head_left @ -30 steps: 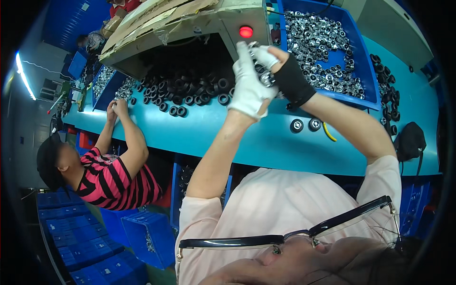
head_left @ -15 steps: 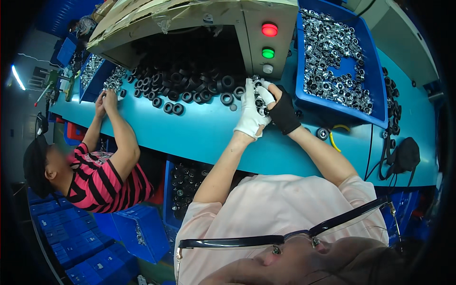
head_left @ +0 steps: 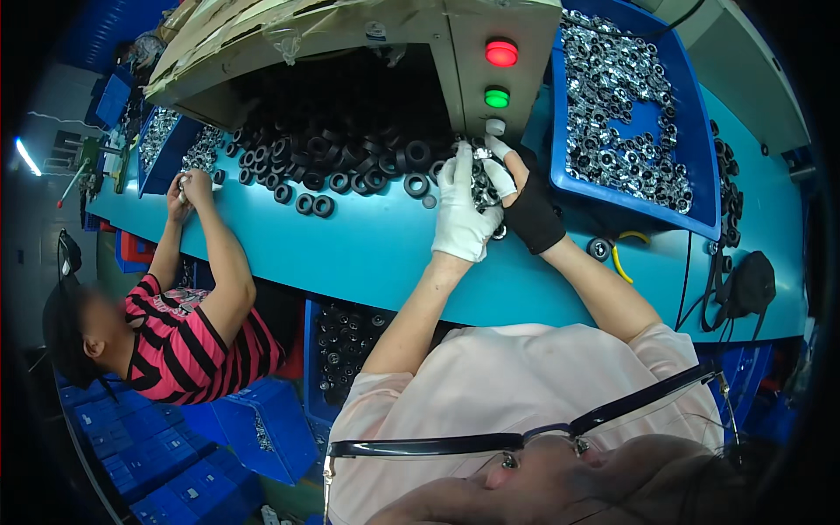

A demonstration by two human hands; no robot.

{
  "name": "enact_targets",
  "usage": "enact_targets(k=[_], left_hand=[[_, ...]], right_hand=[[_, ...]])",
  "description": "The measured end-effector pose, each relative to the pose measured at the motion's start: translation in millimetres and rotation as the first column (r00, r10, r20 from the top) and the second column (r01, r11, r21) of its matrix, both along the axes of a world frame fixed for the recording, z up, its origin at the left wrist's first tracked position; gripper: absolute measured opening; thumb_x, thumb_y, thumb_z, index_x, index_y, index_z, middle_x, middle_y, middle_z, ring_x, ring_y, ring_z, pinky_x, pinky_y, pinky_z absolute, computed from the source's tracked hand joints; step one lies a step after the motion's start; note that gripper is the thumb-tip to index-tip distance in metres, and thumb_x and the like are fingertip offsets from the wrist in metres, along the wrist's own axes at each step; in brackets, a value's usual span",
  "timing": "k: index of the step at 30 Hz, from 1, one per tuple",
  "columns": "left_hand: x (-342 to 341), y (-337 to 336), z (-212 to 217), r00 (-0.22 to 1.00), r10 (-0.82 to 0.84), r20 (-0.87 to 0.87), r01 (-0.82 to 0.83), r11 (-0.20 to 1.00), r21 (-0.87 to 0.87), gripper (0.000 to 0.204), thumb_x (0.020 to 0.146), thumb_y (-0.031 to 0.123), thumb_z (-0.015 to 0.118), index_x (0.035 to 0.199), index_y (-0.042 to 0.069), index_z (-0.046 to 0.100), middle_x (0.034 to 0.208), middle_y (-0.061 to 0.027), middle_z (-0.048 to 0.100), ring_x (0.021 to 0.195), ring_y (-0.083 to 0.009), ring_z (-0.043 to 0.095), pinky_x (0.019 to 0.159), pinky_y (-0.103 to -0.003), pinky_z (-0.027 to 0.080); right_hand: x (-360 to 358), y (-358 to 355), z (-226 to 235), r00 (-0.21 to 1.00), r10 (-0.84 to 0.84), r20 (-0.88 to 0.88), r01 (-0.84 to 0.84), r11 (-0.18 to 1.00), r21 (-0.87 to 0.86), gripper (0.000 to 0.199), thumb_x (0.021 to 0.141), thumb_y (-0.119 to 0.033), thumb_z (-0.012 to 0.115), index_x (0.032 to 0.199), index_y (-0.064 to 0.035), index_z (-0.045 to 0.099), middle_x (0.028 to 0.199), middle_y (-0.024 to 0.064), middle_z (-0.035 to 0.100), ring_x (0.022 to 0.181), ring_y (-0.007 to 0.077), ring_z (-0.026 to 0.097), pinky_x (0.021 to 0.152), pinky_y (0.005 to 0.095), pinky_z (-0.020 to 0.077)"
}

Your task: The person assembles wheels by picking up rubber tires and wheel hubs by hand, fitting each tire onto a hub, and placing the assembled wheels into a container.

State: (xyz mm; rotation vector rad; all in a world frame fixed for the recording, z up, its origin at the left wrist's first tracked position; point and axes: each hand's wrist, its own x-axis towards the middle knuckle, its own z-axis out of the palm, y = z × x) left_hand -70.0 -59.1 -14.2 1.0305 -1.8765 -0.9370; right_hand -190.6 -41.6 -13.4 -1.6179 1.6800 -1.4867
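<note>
The fingers of the left hand, in a white glove, were held straight and close together, pressed flat against a stack of small shiny metal rings. The right hand wore a black glove with white fingertips; its fingers curled round the other side of the same stack, so the rings were gripped between both hands. The stack sat just above the teal bench, right under the grey control box with its red lamp and green lamp.

To the right of the hands stood a blue tray, tilted and heaped with the same kind of metal rings. To the left, under the box's overhang, lay a heap of black rubber rings, a few of them strayed out onto the bench. One black ring lay alone beside the right forearm, next to a yellow cable.

Further left along the bench, another person in a pink-and-black striped shirt had both hands up by more trays. Blue crates were stacked on the floor below.
</note>
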Motion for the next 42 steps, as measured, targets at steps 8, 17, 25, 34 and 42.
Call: enact_targets(k=[8,17,25,34,42], left_hand=[[21.1,11.8,16.0,0.996,-0.044,0.083,0.044,0.999,-0.001,0.104,0.061,-0.005,0.073,0.146,0.004,0.014,0.133,-0.0202,0.03,0.116,-0.0309,0.046,0.09,-0.032,0.048],[39.7,28.8,30.1,0.997,-0.081,-0.018,0.082,0.952,0.295,0.093,0.068,-0.005,0.068,0.145,0.002,0.016,0.14,-0.0216,0.028,0.119,-0.0287,0.046,0.064,-0.023,0.054],[20.9,36.1,4.1,0.972,0.181,-0.147,-0.178,0.984,0.032,0.052,0.088,0.007,0.054,0.137,-0.002,0.036,0.128,-0.0196,0.044,0.102,-0.0247,0.053,0.075,-0.032,0.049],[49.8,52.4,25.1,0.985,0.117,0.126,-0.113,0.993,-0.034,0.071,0.081,0.012,0.066,0.141,0.0,0.029,0.136,-0.0221,0.036,0.12,-0.0318,0.043,0.099,-0.042,0.038],[37.9,52.3,22.9,0.839,-0.033,0.544,0.076,0.995,-0.057,0.095,0.073,0.029,0.072,0.142,-0.004,0.018,0.141,-0.0327,0.024,0.131,-0.0468,0.023,0.108,-0.05,0.02]], right_hand=[[-3.8,18.5,18.1,0.986,0.165,-0.008,-0.165,0.984,0.064,0.049,0.09,-0.01,0.053,0.137,-0.0074,0.039,0.116,0.0242,0.055,0.108,0.037,0.053,0.092,0.0353,0.0414],[-11.4,56.1,36.4,0.978,0.158,-0.135,-0.114,0.95,0.289,0.055,0.087,-0.012,0.056,0.138,-0.0109,0.038,0.106,0.0266,0.057,0.086,0.0394,0.06,0.072,0.042,0.0481],[-16.8,106.5,22.4,0.868,0.246,-0.432,-0.229,0.969,0.092,0.054,0.069,-0.004,0.063,0.123,-0.0017,0.055,0.119,0.0193,0.054,0.109,0.0341,0.053,0.094,0.0424,0.0401],[-19.0,120.1,21.1,0.845,0.108,-0.524,-0.046,0.99,0.131,0.052,0.076,-0.013,0.062,0.126,-0.0003,0.052,0.128,0.0222,0.044,0.122,0.0386,0.04,0.104,0.049,0.0299],[-9.3,95.5,12.5,0.734,0.093,-0.672,0.013,0.989,0.15,0.047,0.075,-0.007,0.055,0.121,0.0029,0.053,0.127,0.0226,0.045,0.12,0.0381,0.041,0.101,0.047,0.0321]])
